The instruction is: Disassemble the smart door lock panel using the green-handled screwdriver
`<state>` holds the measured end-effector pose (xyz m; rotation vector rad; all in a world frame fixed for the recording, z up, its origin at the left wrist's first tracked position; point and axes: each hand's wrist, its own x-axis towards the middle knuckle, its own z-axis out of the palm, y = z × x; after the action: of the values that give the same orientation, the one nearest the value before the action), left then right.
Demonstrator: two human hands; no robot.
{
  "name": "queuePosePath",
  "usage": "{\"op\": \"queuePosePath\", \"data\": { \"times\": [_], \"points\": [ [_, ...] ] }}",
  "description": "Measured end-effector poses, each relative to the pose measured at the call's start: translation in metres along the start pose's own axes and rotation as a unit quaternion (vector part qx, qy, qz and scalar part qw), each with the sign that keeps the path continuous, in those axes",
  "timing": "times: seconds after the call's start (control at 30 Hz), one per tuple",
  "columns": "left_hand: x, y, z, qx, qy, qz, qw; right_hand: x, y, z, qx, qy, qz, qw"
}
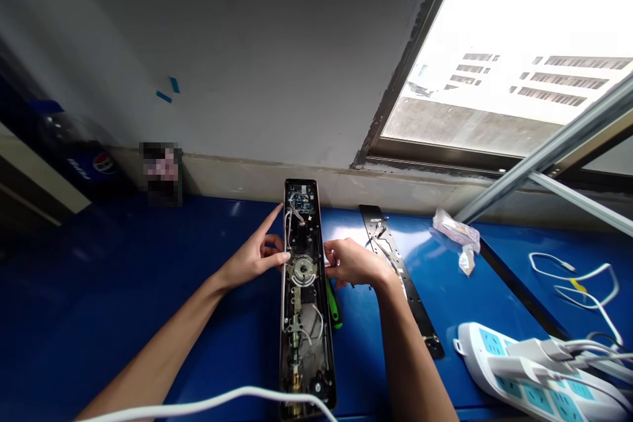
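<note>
An opened long black housing (324, 336), which looks like an electronic door lock, lies lengthwise in front of me. Inside it are a circuit board (301, 202), a round metal part (303, 271) and several wires. My left hand (258, 252) grips its left edge, thumb on the rim and index finger stretched along the side. At the right edge, my right hand (353, 262) has its fingers curled together; something small and pale shows between them, too hidden to name. A green-handled tool (333, 306) lies against the housing, below my right hand, its tip hidden.
A black cover plate (420, 320) with cables lies to the right. Beyond it are a plastic packet (455, 229), a white cable (613, 277) and a power strip (475, 343) with plugs. Another white cable (237, 393) crosses the front. A Pepsi bottle (93, 161) stands far left.
</note>
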<state>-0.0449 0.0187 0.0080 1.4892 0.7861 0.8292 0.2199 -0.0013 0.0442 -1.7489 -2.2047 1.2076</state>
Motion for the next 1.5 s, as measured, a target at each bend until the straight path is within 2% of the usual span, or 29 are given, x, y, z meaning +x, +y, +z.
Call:
{"op": "queuePosePath", "data": {
  "times": [0.3,0.43,0.67,0.73,0.83,1.07,1.23,1.5],
  "points": [
    [0.001,-0.003,-0.002,-0.015,-0.020,0.007,1.000,-0.012,0.000,-0.006,-0.004,0.006,0.032,0.999],
    [0.002,-0.002,-0.001,-0.022,-0.028,0.001,0.999,-0.016,-0.002,-0.014,-0.009,0.013,0.021,1.000],
    [0.004,-0.005,-0.001,-0.040,-0.034,-0.002,0.999,-0.024,-0.025,-0.040,-0.018,0.137,-0.068,0.988],
    [0.005,-0.005,0.001,-0.037,-0.020,0.002,0.999,-0.020,-0.036,-0.045,-0.017,0.176,-0.103,0.979],
    [0.007,-0.004,0.006,-0.013,0.031,0.019,0.999,-0.008,-0.052,-0.047,-0.023,0.218,-0.156,0.963],
    [0.011,-0.007,0.024,0.053,0.149,0.066,0.985,0.022,-0.073,-0.038,-0.069,0.240,-0.207,0.946],
    [0.009,-0.014,0.025,0.066,0.169,0.080,0.980,0.031,-0.075,-0.028,-0.121,0.239,-0.191,0.944],
    [0.009,-0.013,0.026,0.094,0.184,0.095,0.974,0.033,-0.076,-0.026,-0.153,0.243,-0.178,0.941]
  ]
}}
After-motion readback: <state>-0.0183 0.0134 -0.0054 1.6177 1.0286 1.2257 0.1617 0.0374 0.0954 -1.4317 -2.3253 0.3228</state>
